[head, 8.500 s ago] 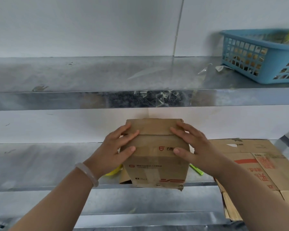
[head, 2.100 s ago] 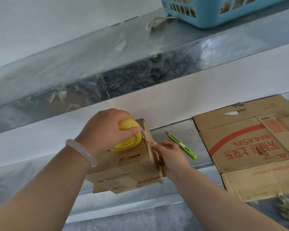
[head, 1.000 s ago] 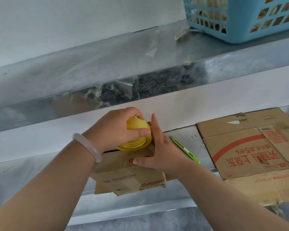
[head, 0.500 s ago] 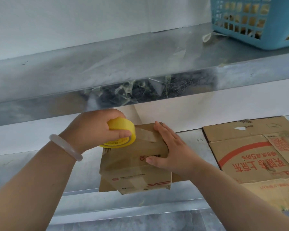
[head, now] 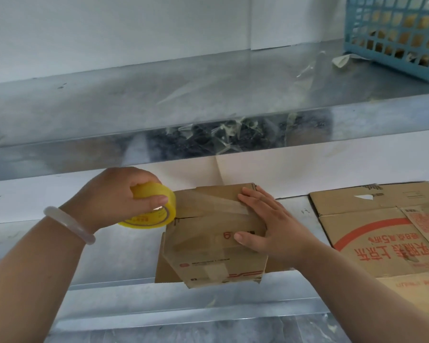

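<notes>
**Near:** small carton (head: 216, 246) overhanging the front edge of the lower shelf (head: 109, 256); a hard pull could slide or tip it off.

**Middle:** right hand (head: 273, 226), fingers flat, presses the end of the clear tape strip (head: 208, 206) onto the lid; slack pressure may let it lift. Left hand (head: 114, 196), grip closed round the tape roll (head: 149, 191) at the carton's left edge; a skewed pull would wrinkle the strip or miss the seam.

**Far:** flattened cartons (head: 382, 233) toward the right end; blue basket (head: 394, 40) above.

- Worn on the head, facing forward and slightly down onto the lower shelf (head: 114, 253).
- Close in on left hand (head: 114, 196) and right hand (head: 270, 226), wide-angle.
</notes>
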A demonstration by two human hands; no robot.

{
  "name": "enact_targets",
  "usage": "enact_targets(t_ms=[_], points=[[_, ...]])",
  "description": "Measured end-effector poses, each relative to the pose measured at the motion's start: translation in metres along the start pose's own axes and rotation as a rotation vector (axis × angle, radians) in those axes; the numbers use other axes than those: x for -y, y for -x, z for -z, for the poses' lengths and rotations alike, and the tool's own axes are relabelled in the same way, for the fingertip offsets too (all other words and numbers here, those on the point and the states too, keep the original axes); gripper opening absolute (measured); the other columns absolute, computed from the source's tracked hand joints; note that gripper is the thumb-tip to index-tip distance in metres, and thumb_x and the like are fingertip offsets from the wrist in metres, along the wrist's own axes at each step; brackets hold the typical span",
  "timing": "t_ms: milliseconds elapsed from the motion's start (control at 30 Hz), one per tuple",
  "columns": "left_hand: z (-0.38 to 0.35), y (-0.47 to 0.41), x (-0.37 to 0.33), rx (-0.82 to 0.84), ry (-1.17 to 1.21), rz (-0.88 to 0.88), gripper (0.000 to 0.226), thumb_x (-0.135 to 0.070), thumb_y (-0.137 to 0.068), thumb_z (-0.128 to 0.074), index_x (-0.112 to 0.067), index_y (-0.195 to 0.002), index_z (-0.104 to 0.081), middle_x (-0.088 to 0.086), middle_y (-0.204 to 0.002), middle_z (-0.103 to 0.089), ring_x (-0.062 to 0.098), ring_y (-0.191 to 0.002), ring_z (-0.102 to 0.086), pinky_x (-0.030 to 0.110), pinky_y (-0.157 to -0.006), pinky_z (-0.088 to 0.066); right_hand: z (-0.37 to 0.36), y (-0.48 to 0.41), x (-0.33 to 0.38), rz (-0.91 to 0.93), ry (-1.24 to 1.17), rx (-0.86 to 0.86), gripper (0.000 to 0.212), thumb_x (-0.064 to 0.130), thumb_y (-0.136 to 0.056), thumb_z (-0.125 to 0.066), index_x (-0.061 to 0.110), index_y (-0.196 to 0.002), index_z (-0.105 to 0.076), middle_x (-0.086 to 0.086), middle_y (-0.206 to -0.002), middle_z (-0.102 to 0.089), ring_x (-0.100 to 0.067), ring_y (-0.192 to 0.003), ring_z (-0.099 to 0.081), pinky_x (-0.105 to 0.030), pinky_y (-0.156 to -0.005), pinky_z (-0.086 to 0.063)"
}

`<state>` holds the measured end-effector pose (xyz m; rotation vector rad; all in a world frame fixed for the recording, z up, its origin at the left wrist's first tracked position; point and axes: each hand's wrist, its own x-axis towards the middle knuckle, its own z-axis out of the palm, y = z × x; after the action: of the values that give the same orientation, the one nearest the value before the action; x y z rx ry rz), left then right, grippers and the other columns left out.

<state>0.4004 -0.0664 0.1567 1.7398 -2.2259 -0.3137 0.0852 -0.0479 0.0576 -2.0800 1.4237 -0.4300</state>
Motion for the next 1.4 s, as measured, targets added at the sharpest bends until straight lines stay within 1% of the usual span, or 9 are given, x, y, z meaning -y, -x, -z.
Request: enact_targets(t_ms=[200, 333, 500, 667, 867, 1033, 1200, 1300, 1400], points=[[0.000, 0.005, 0.008, -0.029, -0.030, -0.091, 0.059, -0.077, -0.075, -0.035, -0.031, -0.084, -0.070, -0.010, -0.080, -0.067, 0.010, -0.076, -0.061, 0.034, -0.068, -0.050, -0.001, -0.001, -0.001, -0.009, 0.011, -0.016, 0.094, 0.084, -0.066, -0.045, 0.048, -0.149, -0.019, 0.038, -0.154, -0.005, 0.014, -0.141, 0.009, -0.032, -0.122, -0.008], [0.003, 0.010, 0.030, 0.017, -0.039, 0.061, 0.040, -0.067, -0.066, -0.050, -0.038, -0.085, -0.069, -0.017, -0.086, -0.066, 0.005, -0.081, -0.061, 0.030, -0.072, -0.049, -0.001, 0.000, 0.000, -0.002, 0.011, -0.028, 0.092, 0.083, -0.068, -0.047, 0.049, -0.148, -0.021, 0.038, -0.154, -0.006, 0.015, -0.141, 0.008, -0.032, -0.122, -0.010], [-0.021, 0.016, 0.050, 0.067, 0.113, 0.151, 0.044, -0.077, -0.056, -0.050, -0.048, -0.085, -0.067, -0.022, -0.088, -0.066, 0.000, -0.084, -0.060, 0.029, -0.076, -0.050, -0.002, 0.000, 0.002, -0.009, -0.007, -0.044, 0.089, 0.077, -0.071, -0.055, 0.046, -0.148, -0.025, 0.036, -0.154, -0.010, 0.018, -0.140, 0.006, -0.033, -0.123, -0.010], [-0.054, 0.019, 0.062, 0.094, 0.222, 0.210, 0.005, -0.051, -0.079, -0.069, -0.046, -0.077, -0.069, -0.020, -0.085, -0.068, 0.001, -0.083, -0.062, 0.033, -0.080, -0.052, -0.004, 0.000, -0.002, -0.008, -0.003, -0.067, 0.097, 0.089, -0.063, -0.048, 0.046, -0.148, -0.028, 0.033, -0.155, -0.014, 0.014, -0.143, 0.002, -0.039, -0.122, -0.015], [-0.073, 0.018, 0.066, 0.088, 0.251, 0.259, 0.013, -0.050, -0.081, -0.067, -0.037, -0.080, -0.071, -0.015, -0.083, -0.069, 0.005, -0.081, -0.062, 0.033, -0.079, -0.052, -0.005, -0.001, -0.003, -0.013, -0.014, -0.080, 0.100, 0.095, -0.062, -0.042, 0.045, -0.148, -0.029, 0.033, -0.155, -0.016, 0.011, -0.144, -0.001, -0.044, -0.122, -0.016], [-0.080, 0.015, 0.064, 0.172, 0.250, 0.291, 0.024, -0.057, -0.080, -0.064, -0.035, -0.079, -0.071, -0.013, -0.078, -0.069, 0.007, -0.079, -0.063, 0.033, -0.077, -0.053, -0.003, 0.001, 0.001, 0.001, 0.020, -0.046, 0.093, 0.093, -0.067, -0.038, 0.050, -0.148, -0.024, 0.034, -0.155, -0.011, 0.012, -0.144, 0.006, -0.043, -0.124, -0.007], [-0.084, 0.012, 0.060, 0.199, 0.208, 0.270, 0.029, -0.061, -0.080, -0.061, -0.033, -0.080, -0.070, -0.014, -0.076, -0.068, 0.006, -0.077, -0.061, 0.029, -0.073, -0.051, 0.003, 0.007, 0.015, 0.113, 0.346, 0.013, 0.070, 0.080, -0.084, -0.010, 0.049, -0.148, -0.013, 0.028, -0.157, 0.002, 0.005, -0.143, 0.021, -0.031, -0.121, 0.010], [-0.086, 0.010, 0.058, 0.204, 0.185, 0.267, 0.032, -0.064, -0.079, -0.059, -0.034, -0.081, -0.069, -0.014, -0.077, -0.067, 0.007, -0.076, -0.060, 0.029, -0.071, -0.051, -0.006, 0.012, 0.022, 0.186, 0.460, -0.044, 0.064, 0.061, -0.097, -0.006, 0.036, -0.150, -0.029, 0.022, -0.158, -0.017, 0.000, -0.148, 0.005, -0.029, -0.121, 0.004], [-0.086, 0.011, 0.056, 0.194, 0.169, 0.266, 0.033, -0.064, -0.081, -0.057, -0.033, -0.082, -0.068, -0.013, -0.077, -0.067, 0.007, -0.076, -0.060, 0.030, -0.073, -0.052, -0.017, 0.013, 0.037, 0.158, 0.531, -0.129, 0.060, 0.049, -0.099, -0.019, 0.022, -0.145, -0.047, 0.010, -0.152, -0.040, -0.006, -0.146, -0.019, -0.030, -0.121, -0.007]])
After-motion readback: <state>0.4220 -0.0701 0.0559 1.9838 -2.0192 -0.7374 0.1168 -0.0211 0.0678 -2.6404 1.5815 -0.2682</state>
